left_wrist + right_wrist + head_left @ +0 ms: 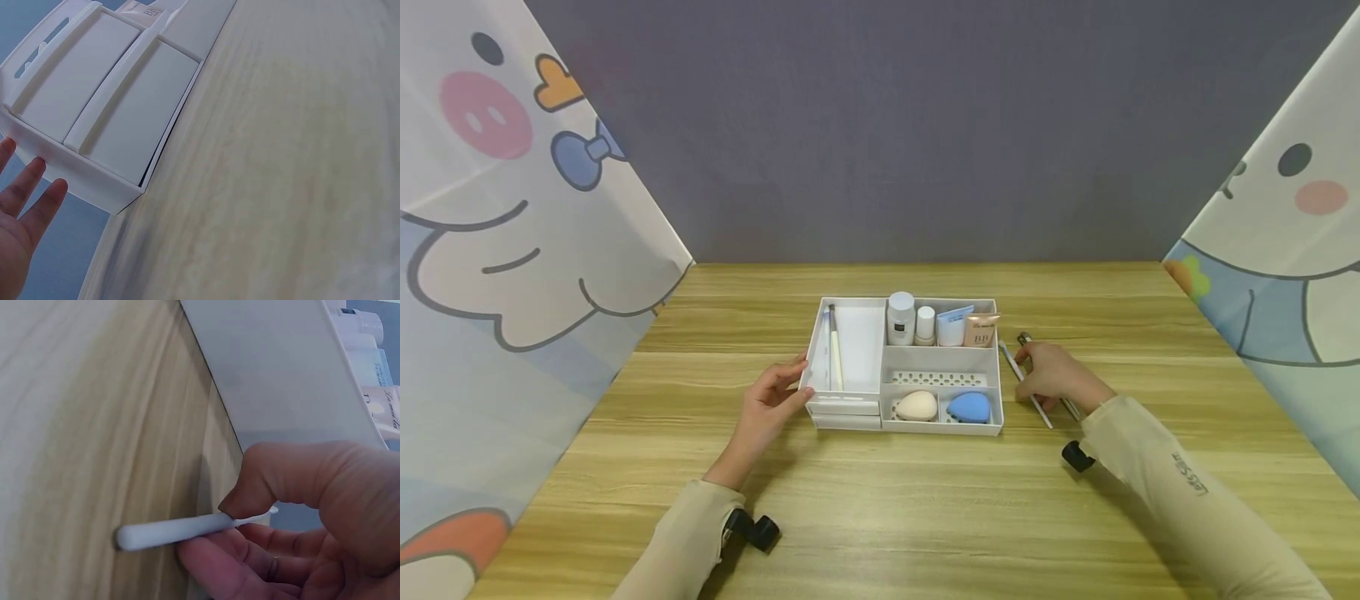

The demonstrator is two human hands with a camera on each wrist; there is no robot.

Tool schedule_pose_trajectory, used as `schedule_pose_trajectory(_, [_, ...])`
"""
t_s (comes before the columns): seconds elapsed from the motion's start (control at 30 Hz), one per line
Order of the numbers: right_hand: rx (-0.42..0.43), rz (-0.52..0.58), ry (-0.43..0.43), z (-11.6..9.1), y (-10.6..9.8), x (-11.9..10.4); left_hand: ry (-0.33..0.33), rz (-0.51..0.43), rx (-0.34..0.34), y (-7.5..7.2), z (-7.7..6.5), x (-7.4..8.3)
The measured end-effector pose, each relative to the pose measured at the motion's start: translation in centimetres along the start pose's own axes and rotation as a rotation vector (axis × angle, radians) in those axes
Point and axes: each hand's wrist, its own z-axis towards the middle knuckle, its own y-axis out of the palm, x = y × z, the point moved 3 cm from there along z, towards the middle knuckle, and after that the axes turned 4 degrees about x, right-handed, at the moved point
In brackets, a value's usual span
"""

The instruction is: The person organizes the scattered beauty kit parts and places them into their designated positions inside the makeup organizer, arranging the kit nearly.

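A white makeup organizer [943,360] stands on the table, with two drawer fronts at its left. My left hand [771,400] touches its left side, fingers extended, thumb at the front corner. In the left wrist view, those fingers [47,209] lie along the side wall. Just right of the organizer, my right hand [1051,372] pinches a slim white-handled makeup brush [169,531] between thumb and fingers. A second, darker brush [1070,408] lies partly hidden under that hand. Two brushes [835,354] lie in the organizer's left compartment.
The back compartment holds a white bottle [901,321], a smaller bottle [925,325], a blue-white tube [952,327] and a BB cream tube [981,331]. Cream [917,406] and blue [970,407] makeup sponges sit in front. A grey partition [925,167] stands behind the table.
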Motion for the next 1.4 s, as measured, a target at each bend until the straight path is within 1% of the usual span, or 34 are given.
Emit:
schedule_pose_trajectory(0.1, [-0.008,0.024,0.002,0.0,-0.1,0.2,-0.007,0.005,-0.001,0.0,0.0,0.0])
schedule_pose_trajectory(0.33, [-0.032,0.124,-0.043,0.0,-0.3,1.0,-0.012,0.011,-0.005,0.0,-0.1,0.1])
schedule_pose_trajectory(0.53, [-0.078,0.279,-0.045,-0.1,-0.4,1.4,-0.003,0.007,-0.010,-0.1,-0.1,-0.1])
schedule_pose_trajectory(0.7, [-0.125,0.416,-0.027,-0.2,-0.2,1.8,0.007,0.003,-0.016,-0.1,-0.1,-0.1])
schedule_pose_trajectory(0.87, [-0.153,0.538,-0.012,-0.2,-0.3,2.2,0.009,0.009,-0.021,-0.1,-0.1,-0.1])
schedule_pose_trajectory(1.03, [-0.185,0.666,-0.014,-0.3,-0.3,2.6,0.004,0.013,-0.009,-0.1,-0.1,-0.1])
schedule_pose_trajectory(1.2, [-0.195,0.776,-0.029,-0.7,-0.3,2.7,-0.009,0.024,0.012,0.0,0.0,0.0])
schedule_pose_trajectory(1.4, [-0.169,0.874,-0.023,-0.9,-0.1,3.2,-0.007,0.018,0.013,0.0,-0.1,0.1])
